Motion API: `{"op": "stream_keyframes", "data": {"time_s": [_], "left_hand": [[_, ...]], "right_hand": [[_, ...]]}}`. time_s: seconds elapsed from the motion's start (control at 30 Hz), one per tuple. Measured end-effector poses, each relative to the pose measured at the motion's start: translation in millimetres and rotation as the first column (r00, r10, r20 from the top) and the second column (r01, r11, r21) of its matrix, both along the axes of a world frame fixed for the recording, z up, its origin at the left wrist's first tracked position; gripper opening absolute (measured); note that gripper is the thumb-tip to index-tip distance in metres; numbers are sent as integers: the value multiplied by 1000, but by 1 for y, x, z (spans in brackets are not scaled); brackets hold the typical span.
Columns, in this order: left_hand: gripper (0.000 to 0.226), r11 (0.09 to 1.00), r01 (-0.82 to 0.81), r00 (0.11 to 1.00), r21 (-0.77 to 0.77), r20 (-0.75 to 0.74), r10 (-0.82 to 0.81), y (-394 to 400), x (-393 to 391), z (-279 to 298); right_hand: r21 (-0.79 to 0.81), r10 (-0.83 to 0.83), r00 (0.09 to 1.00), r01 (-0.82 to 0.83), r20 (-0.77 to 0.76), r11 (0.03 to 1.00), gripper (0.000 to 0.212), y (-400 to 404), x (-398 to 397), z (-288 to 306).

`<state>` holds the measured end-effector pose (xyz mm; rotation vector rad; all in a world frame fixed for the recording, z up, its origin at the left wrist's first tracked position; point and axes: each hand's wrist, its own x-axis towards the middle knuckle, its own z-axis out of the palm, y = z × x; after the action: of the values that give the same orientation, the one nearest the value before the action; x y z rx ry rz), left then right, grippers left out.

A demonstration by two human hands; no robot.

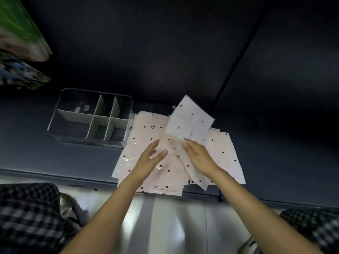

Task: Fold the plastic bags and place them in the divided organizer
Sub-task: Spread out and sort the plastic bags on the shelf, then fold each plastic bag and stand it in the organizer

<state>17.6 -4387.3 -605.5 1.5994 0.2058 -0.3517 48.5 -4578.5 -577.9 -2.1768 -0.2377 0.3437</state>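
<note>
Right hand (197, 154) pinches one dotted bag (189, 121), lifted at centre frame, long axis running up-right. Left hand (149, 158) hovers spread-fingered beside it over the bag pile (145, 143); the organizer (60, 105) sits upper left, nearer the left hand.

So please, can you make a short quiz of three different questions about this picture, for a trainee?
1. True or false: the clear divided organizer already holds folded bags.
2. Which hand lifts a white dotted plastic bag? A) left hand B) right hand
3. Fill in: the organizer stands to the ___ of the flat pile of white dotted bags.

Key: 1 false, its compartments look empty. 2 B, the right hand pinches it; the left hand hovers open. 3 left.
</note>
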Motion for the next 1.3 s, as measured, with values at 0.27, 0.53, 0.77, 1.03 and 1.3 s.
{"op": "stream_keyframes", "data": {"time_s": [0.27,0.53,0.77,1.03,1.3], "left_hand": [[5,979,-189,981,79,-37,193,42,-8,-15],[44,934,-224,928,280,-231,292,62,-16,-51],[28,989,47,986,143,-167,-23,73,-14,-35],[20,875,-16,868,-483,-442,-228,64,5,2],[42,742,-199,798,-640,-545,-256,73,-1,22]], "right_hand": [[-48,143,981,-150,-133,987,45,77,-6,-30],[-579,191,961,-274,-201,768,54,41,-26,-72],[-580,206,948,-312,-242,752,56,38,-19,-73],[-54,67,914,-96,-401,994,71,23,-38,-35],[-359,-26,988,-31,-152,933,67,-2,-63,-26]]}}
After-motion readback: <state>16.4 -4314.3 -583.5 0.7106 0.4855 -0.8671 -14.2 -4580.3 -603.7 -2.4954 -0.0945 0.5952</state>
